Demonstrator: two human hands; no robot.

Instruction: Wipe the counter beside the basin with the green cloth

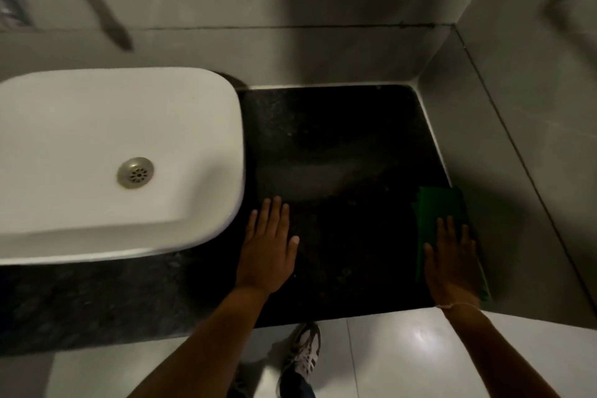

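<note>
Head view | your right hand (452, 265) lies flat, fingers spread, pressing the green cloth (439, 207) onto the dark table (339, 145) by the right wall | your left hand (269, 245) rests flat, empty, just beside the white basin (106, 126).

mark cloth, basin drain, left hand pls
green cloth (440, 203), head view, bare far part beyond the fingers
drain (135, 172), head view, centre of the metal strainer
left hand (269, 249), head view, back of the hand
</note>
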